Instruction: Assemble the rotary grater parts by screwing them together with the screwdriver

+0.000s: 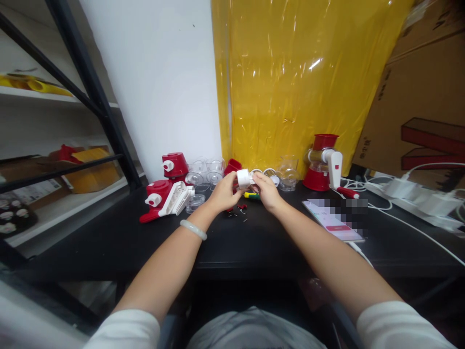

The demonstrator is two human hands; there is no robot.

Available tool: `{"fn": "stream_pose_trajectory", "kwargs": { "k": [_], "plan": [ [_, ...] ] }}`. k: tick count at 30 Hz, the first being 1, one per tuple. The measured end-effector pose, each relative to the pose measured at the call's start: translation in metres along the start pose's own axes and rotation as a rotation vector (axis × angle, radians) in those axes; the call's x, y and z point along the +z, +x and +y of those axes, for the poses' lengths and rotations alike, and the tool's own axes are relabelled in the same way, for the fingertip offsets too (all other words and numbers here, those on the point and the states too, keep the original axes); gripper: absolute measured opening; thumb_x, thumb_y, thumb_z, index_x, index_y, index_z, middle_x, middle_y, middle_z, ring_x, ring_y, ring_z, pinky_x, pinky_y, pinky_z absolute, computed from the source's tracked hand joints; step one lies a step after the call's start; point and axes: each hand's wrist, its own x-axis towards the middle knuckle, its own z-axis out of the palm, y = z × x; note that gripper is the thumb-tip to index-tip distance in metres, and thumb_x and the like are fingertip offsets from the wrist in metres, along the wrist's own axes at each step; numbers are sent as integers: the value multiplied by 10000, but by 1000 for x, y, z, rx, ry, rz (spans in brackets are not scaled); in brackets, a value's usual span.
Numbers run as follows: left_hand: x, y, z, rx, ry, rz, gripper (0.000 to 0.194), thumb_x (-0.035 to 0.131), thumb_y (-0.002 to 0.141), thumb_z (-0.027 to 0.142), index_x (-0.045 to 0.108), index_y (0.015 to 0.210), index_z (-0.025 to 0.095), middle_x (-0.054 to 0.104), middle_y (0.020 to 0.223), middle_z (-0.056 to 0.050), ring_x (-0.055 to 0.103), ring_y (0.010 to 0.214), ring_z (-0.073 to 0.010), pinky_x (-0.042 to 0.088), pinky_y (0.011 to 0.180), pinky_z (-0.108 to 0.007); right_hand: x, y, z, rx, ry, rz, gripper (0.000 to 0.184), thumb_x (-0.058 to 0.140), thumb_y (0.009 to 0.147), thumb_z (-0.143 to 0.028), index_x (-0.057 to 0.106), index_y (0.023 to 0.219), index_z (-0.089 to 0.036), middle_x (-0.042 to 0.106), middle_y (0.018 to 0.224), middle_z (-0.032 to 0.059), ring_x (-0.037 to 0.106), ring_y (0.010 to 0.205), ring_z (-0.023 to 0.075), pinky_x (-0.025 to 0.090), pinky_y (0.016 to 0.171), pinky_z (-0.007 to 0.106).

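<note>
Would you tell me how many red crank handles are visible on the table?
2. The left handle is at the end of a white crank arm; the right handle is on the standing grinder near the phone. Others may be hidden.

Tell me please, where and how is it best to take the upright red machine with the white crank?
Probably by the upper part of its red base, coming from the left: the base narrows upward from its flared foot, and the white crank arm hangs on the right side.

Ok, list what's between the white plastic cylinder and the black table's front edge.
Head view: yellow-green handle, small red plastic pieces, tiny screw-like pins.
</note>
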Motion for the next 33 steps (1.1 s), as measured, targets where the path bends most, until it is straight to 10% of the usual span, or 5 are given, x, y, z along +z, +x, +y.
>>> {"fn": "stream_pose_trajectory", "kwargs": {
  "k": [20, 33],
  "plan": [
    [-1, 0, -4, -100, -89, 35, 450, 702, 785, 274, 565, 1187, 125, 677, 1089, -138, 673, 961, -241, 553, 850, -382, -18, 12, -3, -72, 150, 151, 408, 685, 731, -527, 442, 632, -215, 345, 510, -59, 292, 464, 83, 284, 465, 239],
    [6, 4, 10, -557, -633, 17, 313, 600, 849, 440, 481, 975, 179, 536, 576, 61, 571, 453, -124, 521, 458, -265, -13, 7, 1, -23, 51, 104, 442, 655, 723, -580, 445, 587, -215, 326, 469, -58, 320, 456, 86, 300, 473, 244]
  ]
}}
